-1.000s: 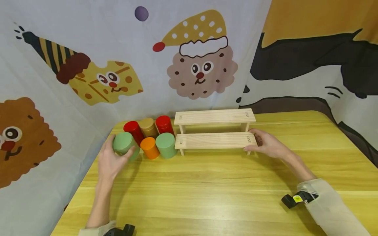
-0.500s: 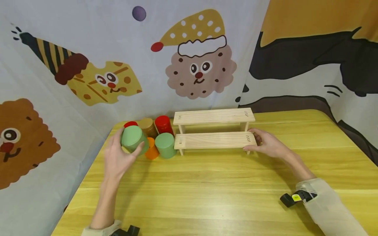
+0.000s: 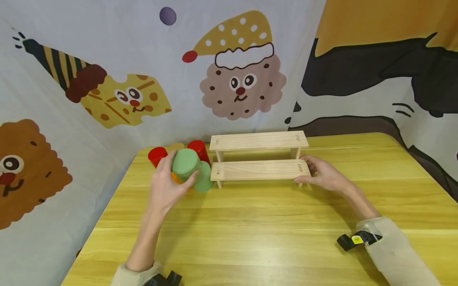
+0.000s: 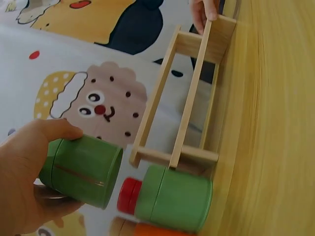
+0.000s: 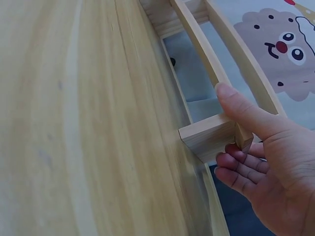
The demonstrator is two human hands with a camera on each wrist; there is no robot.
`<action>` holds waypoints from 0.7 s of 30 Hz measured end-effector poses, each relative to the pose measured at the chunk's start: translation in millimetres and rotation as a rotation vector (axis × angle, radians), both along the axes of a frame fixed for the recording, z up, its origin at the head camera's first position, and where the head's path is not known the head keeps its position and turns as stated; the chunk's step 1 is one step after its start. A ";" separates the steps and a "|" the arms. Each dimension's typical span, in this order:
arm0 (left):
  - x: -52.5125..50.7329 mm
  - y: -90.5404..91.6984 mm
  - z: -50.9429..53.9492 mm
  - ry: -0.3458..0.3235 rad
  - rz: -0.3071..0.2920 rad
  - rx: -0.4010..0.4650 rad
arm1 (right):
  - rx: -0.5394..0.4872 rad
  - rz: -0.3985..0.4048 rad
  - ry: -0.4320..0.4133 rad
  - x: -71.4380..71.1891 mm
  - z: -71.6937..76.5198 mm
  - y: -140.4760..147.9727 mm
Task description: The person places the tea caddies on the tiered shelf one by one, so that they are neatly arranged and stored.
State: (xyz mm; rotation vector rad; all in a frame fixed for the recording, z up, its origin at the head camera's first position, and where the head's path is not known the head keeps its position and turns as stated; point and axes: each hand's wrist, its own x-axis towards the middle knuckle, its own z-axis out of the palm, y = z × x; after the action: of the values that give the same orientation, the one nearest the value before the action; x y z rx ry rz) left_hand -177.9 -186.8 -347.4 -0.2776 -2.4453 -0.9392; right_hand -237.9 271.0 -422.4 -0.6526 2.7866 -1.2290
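A green canister (image 3: 185, 162) is gripped between the thumb and fingers of my left hand (image 3: 167, 186), held up over the orange canister (image 3: 176, 178) and beside a second green canister (image 3: 204, 178). In the left wrist view the held canister (image 4: 86, 169) lies tilted in the hand (image 4: 29, 167), apart from the other green one (image 4: 177, 197). My right hand (image 3: 323, 174) holds the right end of the lower board of a two-tier wooden rack (image 3: 259, 170). The right wrist view shows that hand (image 5: 275, 162) with its thumb on the board's edge and its fingers curled beneath.
Two red canisters (image 3: 157, 155) and a tan one (image 3: 177, 147), mostly hidden, stand behind the left hand. The rack is on the wooden table (image 3: 250, 230) near its back edge, against a printed cloth (image 3: 143, 31).
My left hand has lifted the green canister and carried it right, from beside the front red canister to over the orange one. The right hand keeps its hold on the rack.
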 end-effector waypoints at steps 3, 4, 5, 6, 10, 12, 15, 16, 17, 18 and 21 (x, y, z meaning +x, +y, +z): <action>-2.0 8.8 1.8 -0.020 -0.022 0.006 | 0.000 -0.004 -0.001 0.7 1.3 -1.0; -2.8 11.7 2.5 -0.024 -0.028 0.007 | -0.003 -0.007 -0.005 1.0 2.0 -1.4; -3.5 14.6 3.1 -0.025 -0.034 0.008 | -0.006 -0.006 -0.010 1.2 2.6 -1.5; -4.2 17.4 3.7 -0.024 -0.040 0.008 | -0.011 -0.007 -0.015 1.5 3.4 -1.8; -7.5 27.8 4.9 -0.013 -0.063 0.003 | -0.027 -0.010 -0.050 2.0 5.3 -2.2; -9.1 32.7 5.0 -0.012 -0.071 -0.003 | -0.036 -0.018 -0.072 2.0 5.7 -1.9; -11.7 39.7 5.0 -0.006 -0.085 -0.006 | -0.045 -0.032 -0.103 2.1 6.1 -1.5; -12.4 41.8 5.1 -0.003 -0.093 -0.005 | -0.048 -0.035 -0.107 2.1 6.2 -1.4; -13.3 43.7 5.0 -0.002 -0.098 -0.005 | -0.053 -0.036 -0.112 2.5 6.6 -1.6; -14.0 45.5 4.7 0.004 -0.105 -0.003 | -0.056 -0.034 -0.114 2.7 6.6 -1.8; -15.8 50.7 3.3 0.016 -0.127 0.000 | -0.071 -0.028 -0.121 3.6 5.9 -2.5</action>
State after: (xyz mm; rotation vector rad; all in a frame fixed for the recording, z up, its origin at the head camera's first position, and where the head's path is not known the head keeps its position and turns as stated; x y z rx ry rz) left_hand -193.7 -136.2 -344.1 -0.4431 -2.4369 -0.9861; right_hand -234.3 268.5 -416.5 -0.5256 2.6737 -1.3299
